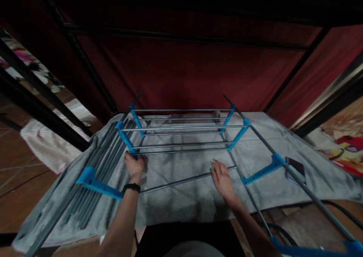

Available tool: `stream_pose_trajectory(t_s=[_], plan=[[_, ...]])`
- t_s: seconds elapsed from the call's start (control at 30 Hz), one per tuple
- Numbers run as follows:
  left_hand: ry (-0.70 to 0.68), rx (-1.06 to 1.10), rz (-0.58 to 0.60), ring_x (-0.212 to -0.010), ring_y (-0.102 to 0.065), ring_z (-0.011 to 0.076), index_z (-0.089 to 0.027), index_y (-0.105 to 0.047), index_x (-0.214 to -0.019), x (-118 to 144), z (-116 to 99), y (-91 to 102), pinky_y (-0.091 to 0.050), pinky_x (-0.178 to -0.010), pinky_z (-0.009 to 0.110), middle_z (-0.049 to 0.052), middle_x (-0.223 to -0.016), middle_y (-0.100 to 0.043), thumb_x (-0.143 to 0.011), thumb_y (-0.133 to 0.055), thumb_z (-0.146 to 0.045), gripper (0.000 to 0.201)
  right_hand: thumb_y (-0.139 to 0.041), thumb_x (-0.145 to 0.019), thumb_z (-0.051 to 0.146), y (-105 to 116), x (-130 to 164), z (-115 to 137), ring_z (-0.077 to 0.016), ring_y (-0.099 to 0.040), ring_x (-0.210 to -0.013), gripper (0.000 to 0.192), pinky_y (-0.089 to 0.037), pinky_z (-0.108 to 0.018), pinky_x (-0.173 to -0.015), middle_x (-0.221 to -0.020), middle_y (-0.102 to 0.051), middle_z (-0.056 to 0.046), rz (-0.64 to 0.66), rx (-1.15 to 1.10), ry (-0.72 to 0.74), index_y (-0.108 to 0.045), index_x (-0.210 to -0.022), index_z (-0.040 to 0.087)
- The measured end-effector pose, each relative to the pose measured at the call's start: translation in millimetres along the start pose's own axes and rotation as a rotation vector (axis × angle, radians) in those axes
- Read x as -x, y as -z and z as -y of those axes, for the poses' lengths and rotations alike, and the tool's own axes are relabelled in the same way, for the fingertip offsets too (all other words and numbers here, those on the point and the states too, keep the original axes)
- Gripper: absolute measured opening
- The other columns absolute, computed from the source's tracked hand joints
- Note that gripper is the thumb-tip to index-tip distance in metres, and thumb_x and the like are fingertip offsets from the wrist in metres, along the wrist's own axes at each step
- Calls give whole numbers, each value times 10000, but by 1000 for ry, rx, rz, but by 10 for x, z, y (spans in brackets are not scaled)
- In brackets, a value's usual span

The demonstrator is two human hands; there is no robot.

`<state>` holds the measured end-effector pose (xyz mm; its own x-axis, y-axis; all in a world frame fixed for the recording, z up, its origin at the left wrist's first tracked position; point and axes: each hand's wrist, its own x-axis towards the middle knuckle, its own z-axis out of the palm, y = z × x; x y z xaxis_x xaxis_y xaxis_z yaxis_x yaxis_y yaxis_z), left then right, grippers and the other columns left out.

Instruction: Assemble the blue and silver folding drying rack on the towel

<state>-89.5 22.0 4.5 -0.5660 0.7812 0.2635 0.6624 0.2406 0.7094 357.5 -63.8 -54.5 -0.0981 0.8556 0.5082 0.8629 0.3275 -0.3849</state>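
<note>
The left hand has its fingers curled tight around a blue plastic connector of the grey metal tube rack, seemingly steadying it, while the right hand rests open-fingered on a loose grey metal rod just beneath its fingertips, on the grey towel.

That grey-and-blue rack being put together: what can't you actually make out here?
- Head view, left hand: fingers curl over a blue bracket, hiding the joint.
- Right hand: lies on the loose rod; grip unclear.
- Rack's near corner: cut off by the bottom edge.
- Phone: screen too dark.
</note>
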Motion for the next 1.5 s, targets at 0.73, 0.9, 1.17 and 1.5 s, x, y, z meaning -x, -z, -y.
stream_pose_trajectory(t_s=[0.73, 0.9, 1.17, 1.5], plan=[[-786, -96, 377, -1193, -718, 303, -190, -771, -1168, 1758, -152, -357, -626, -1024, 500, 145, -1343, -731, -1047, -453, -269, 349, -568, -1052, 246, 7, 20, 183, -264, -684, -1215, 262, -493, -556, -1166, -1294, -740, -98, 147, -40, 144, -717, -1267, 231], [-885, -200, 355, -1192, -716, 331, -165, -758, -1195, 1762, -192, -312, -622, -980, 513, 178, -1304, -744, -1050, -425, -219, 367, -603, -1040, 245, -4, 5, 174, -263, -685, -1211, 243, -502, -545, -1158, -1288, -745, -97, 154, -41, 140, -725, -1249, 223], [-951, -169, 316, -1114, -748, 267, -154, -700, -1170, 1786, -291, -270, -620, -933, 412, 141, -1222, -780, -1048, -367, -152, 355, -594, -1057, 261, 77, -9, 195, -228, -675, -1226, 223, -429, -538, -1227, -1278, -746, -77, 196, -1, 137, -723, -1236, 225], [-986, -198, 434, -972, -767, 242, -197, -694, -1239, 1801, -332, -108, -612, -870, 384, 103, -1087, -804, -996, -350, -84, 435, -630, -1043, 273, 262, 135, 250, -204, -700, -1183, 172, -436, -496, -1217, -1203, -775, -46, 200, -2, 154, -709, -1192, 240]])
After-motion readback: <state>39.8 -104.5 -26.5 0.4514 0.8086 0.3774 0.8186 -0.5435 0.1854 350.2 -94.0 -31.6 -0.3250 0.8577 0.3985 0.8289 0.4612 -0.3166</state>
